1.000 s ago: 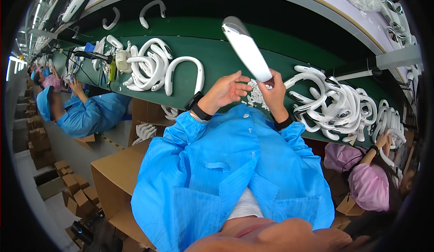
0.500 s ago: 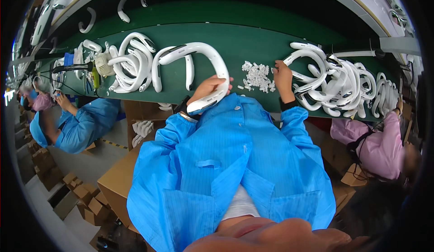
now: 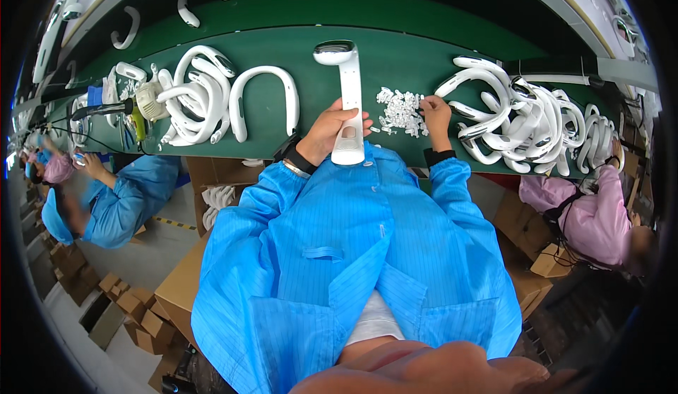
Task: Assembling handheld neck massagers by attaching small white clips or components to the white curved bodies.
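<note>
A white curved device (image 3: 350, 86) with a glossy, mirror-like end is held up just left of a pile of small white pieces (image 3: 400, 113), over the near side of a green surface (image 3: 424, 56). The person's left hand (image 3: 330, 131) has its grip wrapped around the lower part of the device, fingertips showing past its right side. The right hand (image 3: 437, 115) reaches to the right edge of the pile (whether its grip pinches a piece cannot be told from this angle). Left of the pile, beyond the device, a single white arch (image 3: 267, 72) lies beside a cluster of curved white units (image 3: 192, 97), with a pale tool (image 3: 148, 102) at the cluster's far side. Right of the pile, a larger heap of white units (image 3: 526, 122) spreads across the surface. Farther out, a co-worker in blue (image 3: 131, 203) sits well left of the pile, and another in pink (image 3: 593, 210) well to its right.
</note>
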`<state>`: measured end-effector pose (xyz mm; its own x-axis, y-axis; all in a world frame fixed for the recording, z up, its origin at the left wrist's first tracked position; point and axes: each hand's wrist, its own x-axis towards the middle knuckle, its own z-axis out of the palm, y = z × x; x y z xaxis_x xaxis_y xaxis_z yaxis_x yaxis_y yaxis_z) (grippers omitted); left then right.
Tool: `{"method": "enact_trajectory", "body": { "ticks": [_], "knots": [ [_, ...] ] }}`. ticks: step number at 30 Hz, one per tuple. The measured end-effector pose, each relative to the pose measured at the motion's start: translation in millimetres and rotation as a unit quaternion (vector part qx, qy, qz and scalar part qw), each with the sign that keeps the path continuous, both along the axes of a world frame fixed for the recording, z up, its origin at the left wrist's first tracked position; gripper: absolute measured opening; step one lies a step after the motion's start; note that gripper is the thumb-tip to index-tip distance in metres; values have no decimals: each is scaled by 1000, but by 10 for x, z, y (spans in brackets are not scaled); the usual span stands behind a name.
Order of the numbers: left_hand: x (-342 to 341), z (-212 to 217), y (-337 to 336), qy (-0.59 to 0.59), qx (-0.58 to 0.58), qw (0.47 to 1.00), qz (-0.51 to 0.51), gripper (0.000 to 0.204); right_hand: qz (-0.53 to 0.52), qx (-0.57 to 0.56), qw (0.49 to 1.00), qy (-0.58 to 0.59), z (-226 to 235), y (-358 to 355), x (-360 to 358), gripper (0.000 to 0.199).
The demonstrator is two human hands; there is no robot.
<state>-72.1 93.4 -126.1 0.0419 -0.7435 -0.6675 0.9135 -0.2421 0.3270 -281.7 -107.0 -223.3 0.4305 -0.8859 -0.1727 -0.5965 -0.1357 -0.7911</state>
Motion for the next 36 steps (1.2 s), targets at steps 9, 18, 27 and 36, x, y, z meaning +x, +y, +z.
{"method": "enact_trajectory", "body": {
  "ticks": [9, 18, 27, 36],
  "knots": [
    [-32, 149, -192, -65, -39, 997, -5, 54, -20, 341, 887, -310, 1136, 375, 464, 26],
    [-96, 125, -355, -117, -83, 989, 26, 44, -21, 355, 879, -317, 1496, 585, 772, 12],
    [-306, 283, -465, -160, -134, 973, 94, 45, -90, 318, 901, -282, 1182, 823, 940, 16],
    [-216, 411, -415, -141, -180, 966, 119, 39, -40, 312, 917, -244, 1515, 919, 1062, 10]
  ]
}}
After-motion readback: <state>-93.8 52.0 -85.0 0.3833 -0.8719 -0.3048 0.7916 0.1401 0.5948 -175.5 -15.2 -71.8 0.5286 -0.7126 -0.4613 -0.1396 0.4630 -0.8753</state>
